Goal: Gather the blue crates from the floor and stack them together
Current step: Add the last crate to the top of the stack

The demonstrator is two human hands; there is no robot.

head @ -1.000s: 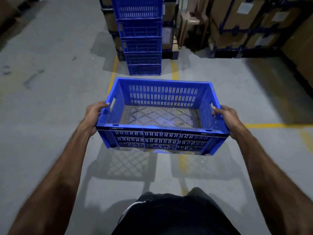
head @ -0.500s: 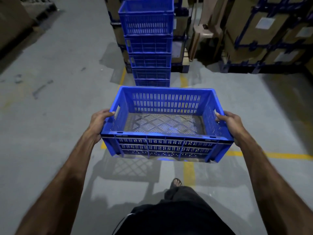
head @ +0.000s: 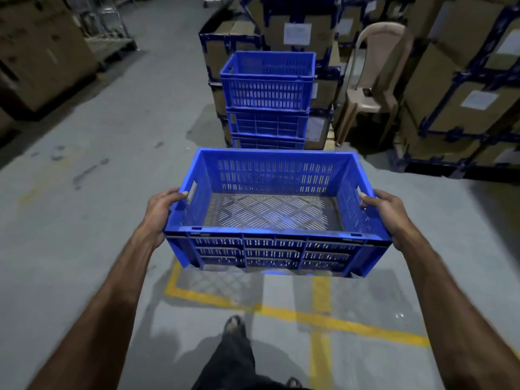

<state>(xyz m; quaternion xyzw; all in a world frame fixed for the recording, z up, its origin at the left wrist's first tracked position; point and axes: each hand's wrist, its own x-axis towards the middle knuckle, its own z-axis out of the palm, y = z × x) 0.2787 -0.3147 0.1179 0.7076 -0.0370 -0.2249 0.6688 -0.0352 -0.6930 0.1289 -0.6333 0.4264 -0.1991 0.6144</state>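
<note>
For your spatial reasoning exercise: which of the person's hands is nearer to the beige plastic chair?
Right. The right hand grips the carried crate's right end, on the side where the chair stands; the left hand holds the opposite end, farther away.

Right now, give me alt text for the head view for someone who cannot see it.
A person's left hand and right hand hold an empty blue crate by its short ends above a grey floor with yellow lines. Straight ahead stands a stack of blue crates, with cardboard boxes and a beige plastic chair behind.
</note>
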